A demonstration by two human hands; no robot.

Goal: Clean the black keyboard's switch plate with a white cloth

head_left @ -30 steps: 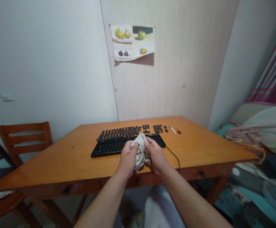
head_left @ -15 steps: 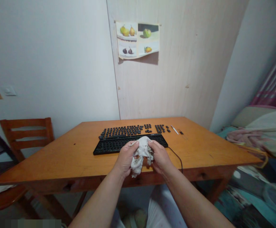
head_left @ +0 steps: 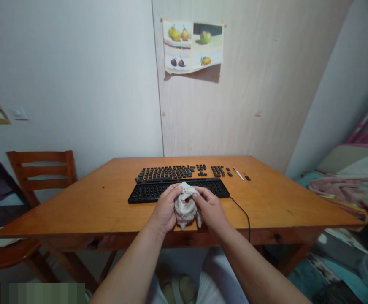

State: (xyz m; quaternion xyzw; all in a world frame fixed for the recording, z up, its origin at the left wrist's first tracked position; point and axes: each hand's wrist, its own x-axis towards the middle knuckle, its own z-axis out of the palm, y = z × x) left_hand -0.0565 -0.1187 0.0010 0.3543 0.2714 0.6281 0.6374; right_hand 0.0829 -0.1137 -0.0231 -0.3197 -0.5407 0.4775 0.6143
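Note:
Both my hands grip a crumpled, greyish-white cloth (head_left: 185, 211) in front of the keyboard. My left hand (head_left: 166, 209) is closed on its left side, my right hand (head_left: 209, 207) on its right, with the thumbs on top. Loose ends of the cloth hang below the fingers. Just beyond lies a black keyboard base (head_left: 149, 192) with its keycaps off, partly hidden by my hands. Behind it the loose black keycaps (head_left: 168, 172) are laid out in rows, grouped like a keyboard's layout.
On the wooden table (head_left: 85, 207), a white pen-like stick (head_left: 238, 173) and a small dark piece (head_left: 247, 178) lie right of the keycaps. A black cable (head_left: 245, 213) runs over the front edge. A wooden chair (head_left: 41, 171) stands left; bedding (head_left: 339, 190) is piled right.
The cloth has been bunched into a more compact, rounded bundle, and my hands have shifted their hold on it. The whole view has moved slightly left.

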